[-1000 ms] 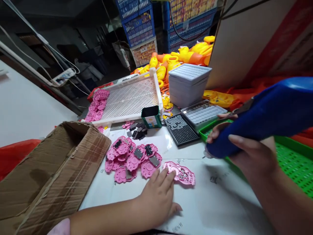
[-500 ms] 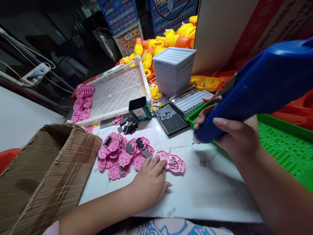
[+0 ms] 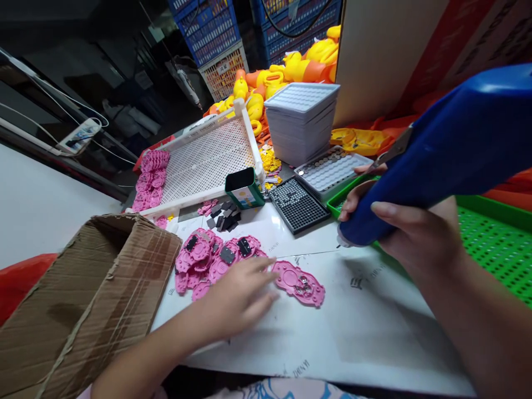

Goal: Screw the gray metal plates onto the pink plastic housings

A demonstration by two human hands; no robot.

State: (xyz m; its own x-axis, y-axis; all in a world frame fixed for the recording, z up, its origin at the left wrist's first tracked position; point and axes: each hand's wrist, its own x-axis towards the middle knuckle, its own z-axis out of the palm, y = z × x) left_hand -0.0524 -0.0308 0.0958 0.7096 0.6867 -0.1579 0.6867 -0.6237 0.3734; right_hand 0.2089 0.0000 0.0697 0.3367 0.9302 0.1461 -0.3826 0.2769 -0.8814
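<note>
In my right hand (image 3: 415, 233) is a blue electric screwdriver (image 3: 440, 138), fingers wrapped round its body and lever, its tip pointing down above the table. My left hand (image 3: 241, 296) hovers with fingers apart, slightly blurred, between a heap of pink plastic parts (image 3: 199, 249) and one single pink plastic part (image 3: 300, 282). That single part lies flat on the white table and has small metal pieces in it. Several parts in the heap carry dark rectangular pads. Part of the heap is hidden behind my left hand.
Behind the heap lie loose black pads (image 3: 224, 215) and a dark green tin (image 3: 244, 191). A black perforated screw tray (image 3: 297, 205) sits beside stacked white trays (image 3: 301, 122). At right is a green basket (image 3: 494, 249), at left a cardboard box (image 3: 108, 299), farther back a white crate (image 3: 208, 160).
My left hand has let go of the single pink part and moved left towards the heap. My right hand keeps the screwdriver in much the same place. The view has shifted slightly.
</note>
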